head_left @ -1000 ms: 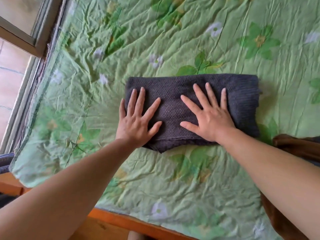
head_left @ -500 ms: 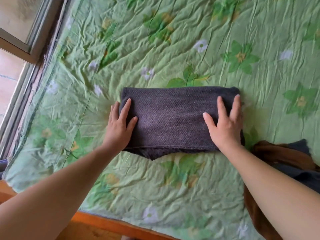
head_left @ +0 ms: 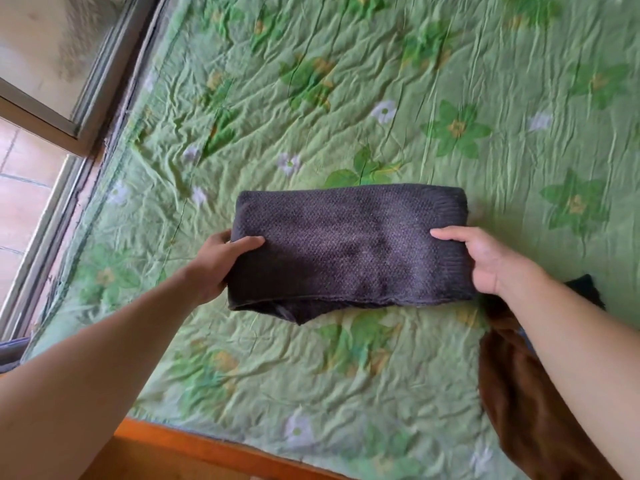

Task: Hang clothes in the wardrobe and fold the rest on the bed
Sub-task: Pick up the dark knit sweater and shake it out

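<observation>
Crumpled floral bedsheet (head_left: 381, 81), folded waffle-knit sweater (head_left: 346, 244)

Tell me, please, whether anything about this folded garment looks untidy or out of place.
One thing: the dark knit garment, held at its ends by the left hand and right hand, has an inner layer poking out in a point below its near edge.

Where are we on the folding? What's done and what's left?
Done: the dark knitted garment is folded into a compact rectangle on the green sheet. In hand: the left hand and right hand grip its two ends, thumbs on top. Left: a brown garment lies crumpled at the bed's right edge, unfolded. The wardrobe is not in view.
</observation>
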`<state>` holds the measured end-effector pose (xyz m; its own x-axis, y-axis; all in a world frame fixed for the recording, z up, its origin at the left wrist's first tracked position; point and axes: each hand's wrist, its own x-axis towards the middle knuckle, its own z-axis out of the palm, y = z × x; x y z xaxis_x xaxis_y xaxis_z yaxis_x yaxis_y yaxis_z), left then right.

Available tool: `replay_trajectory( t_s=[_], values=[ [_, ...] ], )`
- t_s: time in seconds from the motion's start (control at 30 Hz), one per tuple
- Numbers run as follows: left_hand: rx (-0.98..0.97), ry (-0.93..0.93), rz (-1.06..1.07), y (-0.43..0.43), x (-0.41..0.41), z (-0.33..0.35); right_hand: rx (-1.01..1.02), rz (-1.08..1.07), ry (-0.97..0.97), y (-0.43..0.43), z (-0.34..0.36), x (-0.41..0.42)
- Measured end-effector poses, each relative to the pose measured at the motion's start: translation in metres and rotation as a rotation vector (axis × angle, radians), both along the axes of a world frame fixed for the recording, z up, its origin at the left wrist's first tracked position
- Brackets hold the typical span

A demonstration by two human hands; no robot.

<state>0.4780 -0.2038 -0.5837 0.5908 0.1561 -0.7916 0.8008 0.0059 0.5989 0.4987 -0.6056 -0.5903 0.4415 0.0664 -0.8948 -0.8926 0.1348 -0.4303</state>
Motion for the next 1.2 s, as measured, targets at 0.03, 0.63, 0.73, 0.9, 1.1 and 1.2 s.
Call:
replay_trajectory(
  t_s=[0.03,0.63,0.73,0.9,1.1,1.2],
  values=[
    [0.010,-0.006,0.001,-0.002,-0.001,0.003,-0.041,-0.021,-0.019,0.006,0.002,-0.002],
    [0.696,-0.453,-0.952,-0.106,-0.036,0.328,-1.119,0.888,-0.661,0.016,0.347,-0.101],
    [0.692,-0.534,-1.089,-0.128,-0.043,0.379,-1.112,0.806,-0.602,-0.003,0.398,-0.131],
    [0.690,-0.687,-1.326,-0.162,-0.068,0.445,-1.073,0.675,-0.430,-0.022,0.471,-0.203],
    [0.632,-0.852,-1.571,-0.222,-0.113,0.513,-1.142,0.484,-0.359,-0.045,0.541,-0.305],
    [0.594,-0.935,-1.676,-0.267,-0.147,0.544,-1.190,0.367,-0.319,-0.068,0.570,-0.366]
  ],
)
